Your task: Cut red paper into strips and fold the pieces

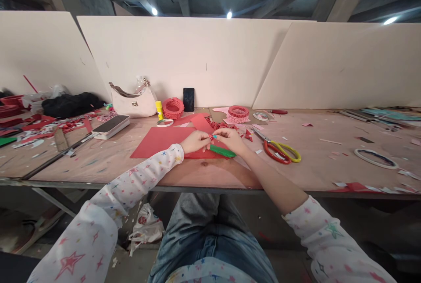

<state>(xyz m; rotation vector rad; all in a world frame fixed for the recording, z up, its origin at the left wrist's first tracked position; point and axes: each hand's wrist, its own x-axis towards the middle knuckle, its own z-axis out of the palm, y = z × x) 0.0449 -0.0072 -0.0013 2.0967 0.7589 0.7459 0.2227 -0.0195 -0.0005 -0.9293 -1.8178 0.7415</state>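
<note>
My left hand (194,142) and my right hand (230,139) meet above red paper sheets (158,139). Between their fingertips is a small red paper piece (211,137), pinched from both sides. Just below the hands lies a green comb-like tool (222,151), partly over the red sheets. To the right of my right hand, scissors (279,151) with one red and one yellow handle rest on the table. Small folded red pieces (248,135) lie behind my right hand.
At the back stand a white handbag (134,104), a yellow glue stick (159,109), red paper rings (173,108) and a black phone (188,99). A white boxy device (112,127) lies left; a tape roll (375,159) lies right.
</note>
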